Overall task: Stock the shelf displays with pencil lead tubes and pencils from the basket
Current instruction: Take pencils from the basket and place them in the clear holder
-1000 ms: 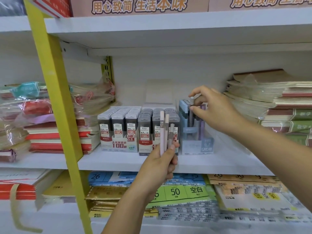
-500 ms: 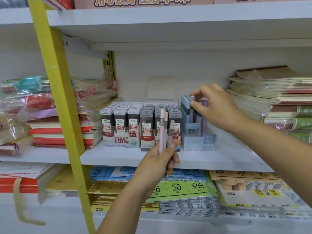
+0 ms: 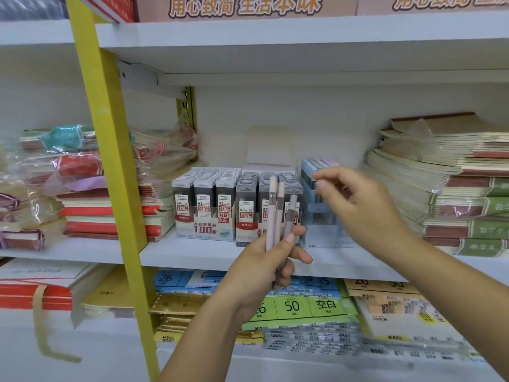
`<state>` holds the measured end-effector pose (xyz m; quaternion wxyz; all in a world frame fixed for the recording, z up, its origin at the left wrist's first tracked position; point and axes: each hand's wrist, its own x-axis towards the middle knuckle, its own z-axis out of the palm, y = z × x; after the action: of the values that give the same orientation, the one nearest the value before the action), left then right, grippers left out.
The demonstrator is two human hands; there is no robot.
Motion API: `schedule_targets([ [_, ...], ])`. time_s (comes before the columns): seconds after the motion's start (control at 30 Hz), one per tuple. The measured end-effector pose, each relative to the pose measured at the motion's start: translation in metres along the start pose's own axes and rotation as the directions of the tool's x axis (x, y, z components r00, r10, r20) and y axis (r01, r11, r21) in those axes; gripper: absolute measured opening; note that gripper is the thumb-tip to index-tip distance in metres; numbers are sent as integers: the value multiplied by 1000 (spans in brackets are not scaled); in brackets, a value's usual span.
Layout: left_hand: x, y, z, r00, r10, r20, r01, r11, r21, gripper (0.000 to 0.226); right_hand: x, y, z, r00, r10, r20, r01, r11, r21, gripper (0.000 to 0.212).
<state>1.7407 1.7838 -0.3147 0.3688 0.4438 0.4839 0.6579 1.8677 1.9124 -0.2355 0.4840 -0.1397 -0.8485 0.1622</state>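
Observation:
My left hand [image 3: 268,267] grips three pale pink pencils [image 3: 278,213] upright in front of the shelf. Behind them stand two display boxes of grey pencil lead tubes, one marked 0.5 [image 3: 205,201] and one marked 0.7 [image 3: 249,205]. To their right is a clear blue pencil display box [image 3: 321,224] with pencils standing in it. My right hand [image 3: 358,205] hovers blurred in front of that box, fingers loosely bent, with nothing seen in it. The basket is out of view.
Stacks of notebooks lie on the same white shelf [image 3: 192,255] at the left [image 3: 91,210] and at the right [image 3: 454,194]. A yellow upright post [image 3: 110,161] crosses the left side. Label sheets [image 3: 297,307] fill the shelf below.
My right hand let go of the pencil it was pushing into the blue box and has drawn back towards me. My left hand keeps the three pencils.

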Motion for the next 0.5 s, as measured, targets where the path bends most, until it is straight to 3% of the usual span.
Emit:
schedule_targets([
  [0.1,0,0,5,1000,-5,27,5,1000,-7,22,-12,-15,11,918,151,367,-275,909,314,27],
  [0.17,-1,0,7,999,-17,45,18,1000,-6,23,-14,-17,12,902,178,394,-346,843,412,23],
  [0.23,-2,0,6,998,-33,51,34,999,-21,25,-11,-16,6,934,201,294,-320,837,444,20],
  [0.33,-2,0,2,999,-42,-6,42,999,22,22,1,-14,-14,978,208,5,-185,860,476,20],
  [0.4,-1,-2,-1,998,-44,-54,46,998,35,21,12,-13,-31,981,122,-151,-47,903,428,22],
  [0.5,0,-4,-2,995,-25,-94,29,998,49,23,24,-9,-45,979,-30,-201,81,966,247,21],
])
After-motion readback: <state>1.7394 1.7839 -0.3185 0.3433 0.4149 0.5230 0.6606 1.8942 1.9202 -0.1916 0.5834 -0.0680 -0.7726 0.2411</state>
